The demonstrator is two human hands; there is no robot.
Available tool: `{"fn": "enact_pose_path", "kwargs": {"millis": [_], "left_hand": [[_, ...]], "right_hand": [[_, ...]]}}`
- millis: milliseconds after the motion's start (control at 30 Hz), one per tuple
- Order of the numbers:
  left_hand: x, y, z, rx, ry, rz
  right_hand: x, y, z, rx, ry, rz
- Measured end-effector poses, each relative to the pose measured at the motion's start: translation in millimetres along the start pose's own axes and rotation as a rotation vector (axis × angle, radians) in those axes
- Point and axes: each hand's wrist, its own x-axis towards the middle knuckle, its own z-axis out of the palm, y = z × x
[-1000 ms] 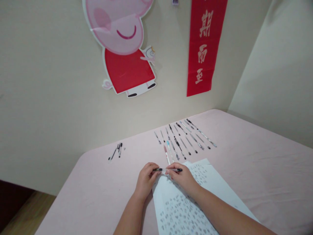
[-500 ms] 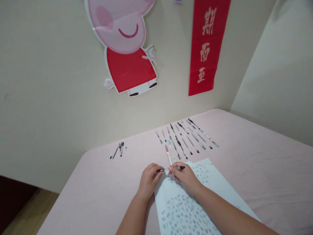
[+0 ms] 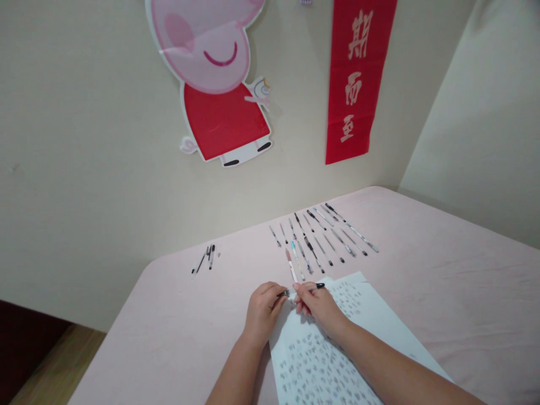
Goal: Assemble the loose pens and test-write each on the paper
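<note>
Both hands hold one clear pen with black ends (image 3: 319, 286) level above the top edge of a written sheet of paper (image 3: 333, 349). My left hand (image 3: 264, 309) pinches the pen's left end with closed fingers. My right hand (image 3: 318, 304) is closed round the middle of the barrel, and the black cap end sticks out to its right. The hands nearly touch each other.
Several pens lie in rows (image 3: 320, 239) on the pink table (image 3: 442, 292) beyond the hands. A few pen parts (image 3: 206, 259) lie apart at the far left. The table's left edge drops to a wooden floor (image 3: 54, 377). Walls with a cartoon pig cut-out (image 3: 215, 79) and a red banner (image 3: 356, 79) close the far side.
The hands have drawn closer together along the pen, so less of the barrel shows between them. The view has shifted slightly.
</note>
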Motion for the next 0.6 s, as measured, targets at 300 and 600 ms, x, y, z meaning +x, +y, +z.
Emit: {"fn": "enact_pose_path", "kwargs": {"millis": [300, 600], "left_hand": [[1, 0, -1.0, -0.058, -0.005, -0.081], [0, -14, -5.1, 0.031, 0.079, -0.147]], "right_hand": [[-1, -4, 2, 0.008, -0.020, -0.035], [2, -10, -8, 0.071, 0.076, -0.082]]}}
